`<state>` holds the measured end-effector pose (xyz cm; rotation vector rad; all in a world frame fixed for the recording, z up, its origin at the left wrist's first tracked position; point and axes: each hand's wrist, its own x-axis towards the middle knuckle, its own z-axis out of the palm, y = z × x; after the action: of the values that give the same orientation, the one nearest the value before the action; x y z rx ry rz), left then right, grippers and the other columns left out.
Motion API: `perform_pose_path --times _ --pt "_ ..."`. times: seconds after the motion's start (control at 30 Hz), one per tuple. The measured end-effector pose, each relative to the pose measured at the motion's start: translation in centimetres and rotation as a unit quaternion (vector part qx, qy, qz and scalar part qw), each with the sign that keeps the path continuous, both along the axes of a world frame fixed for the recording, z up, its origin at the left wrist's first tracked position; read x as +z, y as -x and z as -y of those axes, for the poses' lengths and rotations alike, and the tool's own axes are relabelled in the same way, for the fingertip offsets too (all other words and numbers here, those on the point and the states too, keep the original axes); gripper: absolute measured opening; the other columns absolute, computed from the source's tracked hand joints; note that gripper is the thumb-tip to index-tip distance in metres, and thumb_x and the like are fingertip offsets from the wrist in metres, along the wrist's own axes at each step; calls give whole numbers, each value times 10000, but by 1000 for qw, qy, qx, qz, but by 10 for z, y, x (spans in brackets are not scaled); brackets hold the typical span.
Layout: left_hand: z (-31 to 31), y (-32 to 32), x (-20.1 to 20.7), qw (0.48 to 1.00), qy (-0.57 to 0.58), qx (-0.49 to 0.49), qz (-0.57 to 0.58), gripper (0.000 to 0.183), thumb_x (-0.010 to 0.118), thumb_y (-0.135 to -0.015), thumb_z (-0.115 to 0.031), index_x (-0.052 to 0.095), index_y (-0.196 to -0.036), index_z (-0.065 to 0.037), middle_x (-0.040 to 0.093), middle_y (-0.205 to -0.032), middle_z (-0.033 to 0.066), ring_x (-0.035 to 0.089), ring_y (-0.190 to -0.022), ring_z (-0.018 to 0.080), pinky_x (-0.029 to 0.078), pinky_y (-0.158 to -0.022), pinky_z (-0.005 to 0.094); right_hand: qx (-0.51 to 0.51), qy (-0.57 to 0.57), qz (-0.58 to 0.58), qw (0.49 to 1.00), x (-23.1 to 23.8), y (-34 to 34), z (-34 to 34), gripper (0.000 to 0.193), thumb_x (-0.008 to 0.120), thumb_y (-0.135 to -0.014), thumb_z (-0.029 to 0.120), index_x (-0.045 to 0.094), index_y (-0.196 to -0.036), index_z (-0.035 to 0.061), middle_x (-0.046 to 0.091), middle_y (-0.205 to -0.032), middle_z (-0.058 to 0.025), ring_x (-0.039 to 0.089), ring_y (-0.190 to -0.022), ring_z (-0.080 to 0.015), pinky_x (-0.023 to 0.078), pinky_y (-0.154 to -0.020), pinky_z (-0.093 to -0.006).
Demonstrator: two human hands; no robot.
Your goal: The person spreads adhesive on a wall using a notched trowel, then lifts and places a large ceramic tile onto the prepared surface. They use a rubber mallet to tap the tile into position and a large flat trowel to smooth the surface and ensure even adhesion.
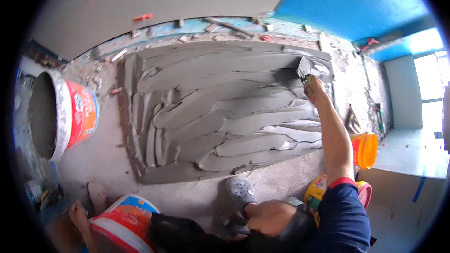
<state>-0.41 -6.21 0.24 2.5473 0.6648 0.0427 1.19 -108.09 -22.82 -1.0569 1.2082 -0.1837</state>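
A large rectangular layer of wet grey mortar (pixel 225 117) lies before me, ridged with long trowel strokes. My right hand (pixel 315 89) reaches over its far right corner, closed round the yellow-green handle of a trowel. The trowel's blade (pixel 303 67) is smeared grey and sits at the mortar surface; whether it touches cannot be made out. My left hand (pixel 79 214) is low at the left, beside a red and white bucket (pixel 126 225). Its fingers are dim and partly hidden, so I cannot see whether they grip anything.
A big bucket of grey mix (pixel 77 112) stands tilted in view at left. An orange bucket (pixel 365 150) and a yellow tub (pixel 316 192) are at right, by my arm. Rubble and a wooden strip (pixel 229 27) line the far wall. My clog (pixel 240 190) is near the mortar's front edge.
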Motion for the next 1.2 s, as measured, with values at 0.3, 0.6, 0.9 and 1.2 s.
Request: perform_pose_path --times 0.3,0.6,0.9,1.2 --pt "42 -4 17 998 -58 -2 -31 361 546 -974 -187 513 -657 -18 466 -568 8 456 -495 105 391 -501 297 319 -152 81 932 16 -82 -366 450 518 -976 511 565 -1016 65 591 -750 -92 567 -587 -205 474 -529 -386" --pt "39 0 19 999 -27 27 1 367 553 -972 -199 520 -665 -1 470 -576 21 458 -495 117 384 -487 305 681 285 -17 674 72 -150 -494 426 410 -971 177 418 -1337 -40 627 -1199 -275 626 -1125 -396 508 -959 -456" --pt "45 -2 21 998 -50 28 2 405 556 -962 -259 522 -649 -4 483 -550 32 482 -504 142 376 -520 333 500 379 -168 760 16 -92 -247 432 463 -978 378 492 -1170 -8 671 -936 -308 668 -903 -459 540 -752 -528" --pt "52 -2 24 997 -69 -11 12 424 539 -988 -253 505 -641 -12 483 -555 26 468 -509 124 381 -526 328 112 -60 24 992 12 -77 -252 378 539 -980 401 561 -837 52 577 -711 -98 570 -562 -210 478 -502 -383"
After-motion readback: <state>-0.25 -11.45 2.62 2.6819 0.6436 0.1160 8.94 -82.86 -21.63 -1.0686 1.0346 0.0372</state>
